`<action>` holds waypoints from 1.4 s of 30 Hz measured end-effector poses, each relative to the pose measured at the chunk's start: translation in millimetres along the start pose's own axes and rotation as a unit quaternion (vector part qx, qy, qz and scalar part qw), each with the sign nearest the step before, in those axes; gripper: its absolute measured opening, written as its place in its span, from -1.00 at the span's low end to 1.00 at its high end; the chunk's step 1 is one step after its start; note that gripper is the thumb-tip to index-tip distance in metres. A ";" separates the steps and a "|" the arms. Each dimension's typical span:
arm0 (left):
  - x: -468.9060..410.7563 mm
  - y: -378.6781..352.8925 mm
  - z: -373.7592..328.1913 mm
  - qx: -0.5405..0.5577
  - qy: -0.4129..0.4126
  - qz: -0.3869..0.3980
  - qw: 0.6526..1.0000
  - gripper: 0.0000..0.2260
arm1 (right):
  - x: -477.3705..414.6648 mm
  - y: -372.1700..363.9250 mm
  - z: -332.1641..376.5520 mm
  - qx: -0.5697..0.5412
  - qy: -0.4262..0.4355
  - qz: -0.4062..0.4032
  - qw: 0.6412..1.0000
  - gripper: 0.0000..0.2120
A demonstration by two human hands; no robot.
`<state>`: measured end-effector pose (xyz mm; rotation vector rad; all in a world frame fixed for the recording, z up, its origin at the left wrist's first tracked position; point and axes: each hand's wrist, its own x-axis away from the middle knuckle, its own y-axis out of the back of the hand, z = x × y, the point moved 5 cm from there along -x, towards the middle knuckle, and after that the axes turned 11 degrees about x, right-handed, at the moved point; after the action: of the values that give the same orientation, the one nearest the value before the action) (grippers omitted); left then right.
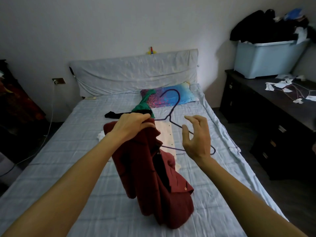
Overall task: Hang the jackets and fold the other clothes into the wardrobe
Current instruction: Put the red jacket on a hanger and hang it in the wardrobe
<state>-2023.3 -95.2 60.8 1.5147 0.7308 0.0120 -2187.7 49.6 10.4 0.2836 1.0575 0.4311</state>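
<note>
Frame centre: left hand [131,124] pinches maroon jacket [153,185] at the shoulder against purple wire hanger [172,106], hem resting on bed [68,151], probably to seat it; right hand [196,139], fingers spread, hovers beside the hanger's free arm.

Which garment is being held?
The dark red jacket, in the left hand's grip; green garment, black garment and white shirt lie on the bed.

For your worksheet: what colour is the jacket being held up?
Dark red jacket, head view.
</note>
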 end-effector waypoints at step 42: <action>28.8 23.8 44.9 -0.154 0.057 -0.099 0.981 -0.68 | -82.1 0.0 -69.4 0.066 -0.243 0.209 0.945 -0.86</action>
<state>-1970.6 -120.2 65.0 1.1490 0.9240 0.0608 -2283.6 12.3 41.7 0.7049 0.5358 0.6323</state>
